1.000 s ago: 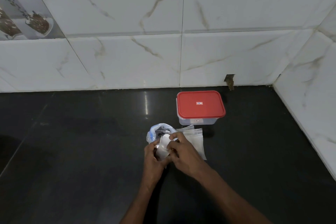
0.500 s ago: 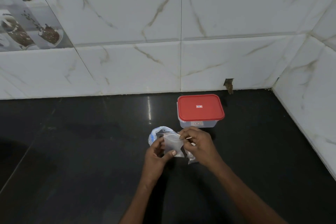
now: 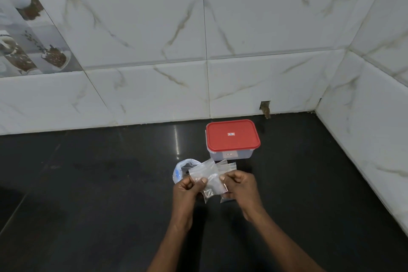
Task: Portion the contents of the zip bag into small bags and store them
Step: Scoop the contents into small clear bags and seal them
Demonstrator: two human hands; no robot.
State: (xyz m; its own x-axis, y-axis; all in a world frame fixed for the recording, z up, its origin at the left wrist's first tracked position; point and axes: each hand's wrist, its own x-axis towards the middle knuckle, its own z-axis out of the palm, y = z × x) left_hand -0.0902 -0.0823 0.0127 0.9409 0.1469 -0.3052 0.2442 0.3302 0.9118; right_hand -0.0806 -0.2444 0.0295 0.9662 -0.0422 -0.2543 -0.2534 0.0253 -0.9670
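Above the black counter my left hand [image 3: 187,187] pinches one small clear bag [image 3: 204,172] at its left edge. My right hand [image 3: 239,185] pinches the same bag's right side and also holds a bunch of other small clear bags [image 3: 227,166] that stick out above and below its fingers. Behind my left hand lies the zip bag [image 3: 180,169], clear with a blue strip and dark contents, partly hidden by the hand and the small bag.
A clear storage box with a red lid [image 3: 231,136] stands shut just behind the hands, near the back wall. White marble tiles close off the back and the right side. The black counter [image 3: 88,194] stretches wide to the left.
Both hands have lifted the small bags off the counter and drawn one bag out between them. The camera has tilted up a little.
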